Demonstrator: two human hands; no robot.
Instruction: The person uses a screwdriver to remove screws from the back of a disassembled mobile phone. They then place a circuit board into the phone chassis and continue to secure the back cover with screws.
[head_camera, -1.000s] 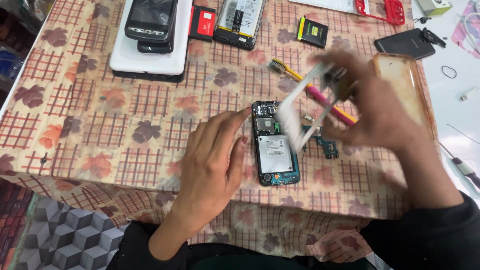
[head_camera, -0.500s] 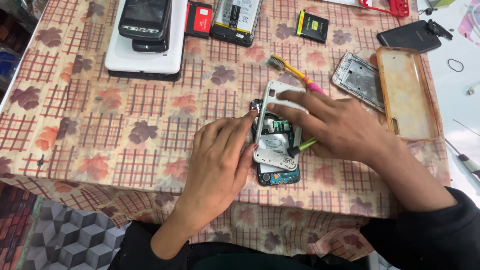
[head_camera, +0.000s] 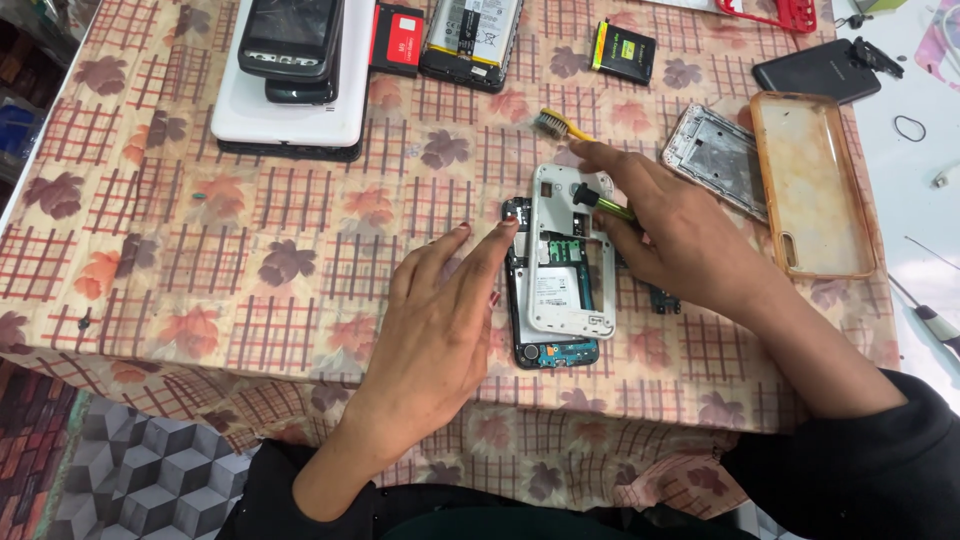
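An opened dark phone body with a blue-green circuit board (head_camera: 556, 352) lies near the middle of the table, its long axis running near to far. A white plastic inner frame with cut-outs (head_camera: 566, 250) sits on top of it, slightly askew, so that the board shows at the near end and a dark strip of the body shows along the left side.

The left hand (head_camera: 440, 320) lies flat just left of the phone, fingers loosely spread and closed on nothing; its fingertips (head_camera: 505, 228) touch the frame's left edge near the far corner. The right hand (head_camera: 680, 240) comes in from the right and rests over the frame's far right part, fingers pressing down on it rather than clamped round it. A yellow-handled brush with grey bristles (head_camera: 560, 125) lies just beyond the frame, its handle running under the right hand. Whether that hand pinches the handle cannot be told.

Both hands are equally close to the frame, one on each long side. To the right, well apart, lie a silver metal phone chassis (head_camera: 715, 160) and a clear amber-tinted phone case (head_camera: 810, 190). Far left sits a white tablet-like slab (head_camera: 285, 110) with two dark phones (head_camera: 290, 40) stacked on it. The checked leaf-print tablecloth (head_camera: 200, 250) is bare to the left of the phone, and the table's near edge is close below it.
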